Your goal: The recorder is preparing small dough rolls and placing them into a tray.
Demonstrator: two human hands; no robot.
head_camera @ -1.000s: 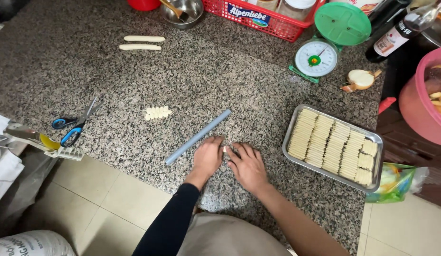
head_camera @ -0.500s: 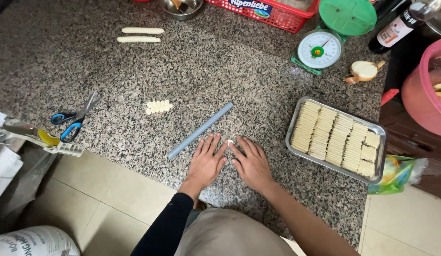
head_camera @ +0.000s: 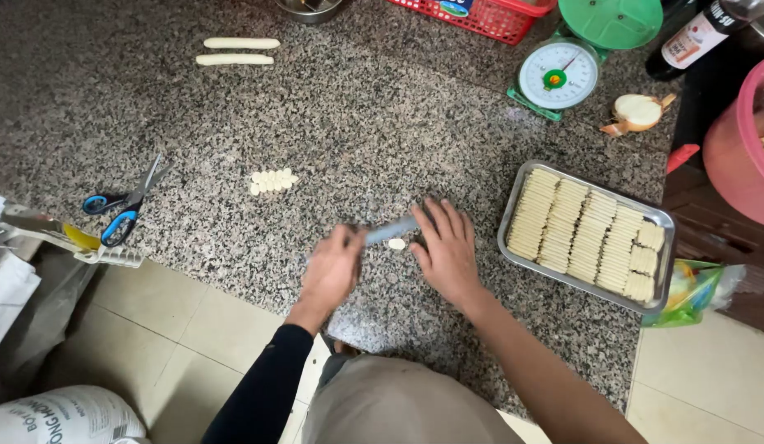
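My left hand (head_camera: 332,270) grips one end of a blue-grey ruler (head_camera: 390,231), which is blurred and lies across the granite counter (head_camera: 382,123). My right hand (head_camera: 445,249) rests flat with fingers spread over the ruler's other end. A small pale piece of dough (head_camera: 397,243) lies on the counter between the two hands, just below the ruler. A steel tray (head_camera: 666,220) filled with rows of flattened, ridged dough pieces sits to the right of my right hand.
A cluster of small dough pieces (head_camera: 272,181) lies at centre left, two dough rolls (head_camera: 238,51) at the far left. Blue-handled scissors (head_camera: 123,205), a green kitchen scale (head_camera: 563,70), half an onion (head_camera: 638,111), a red basket (head_camera: 489,12) and a pink tub (head_camera: 739,148) surround the work area.
The ruler lay slanted beside my hands before; my left hand has picked it up and swung it across in front of both hands. One dough piece now lies exposed between them.
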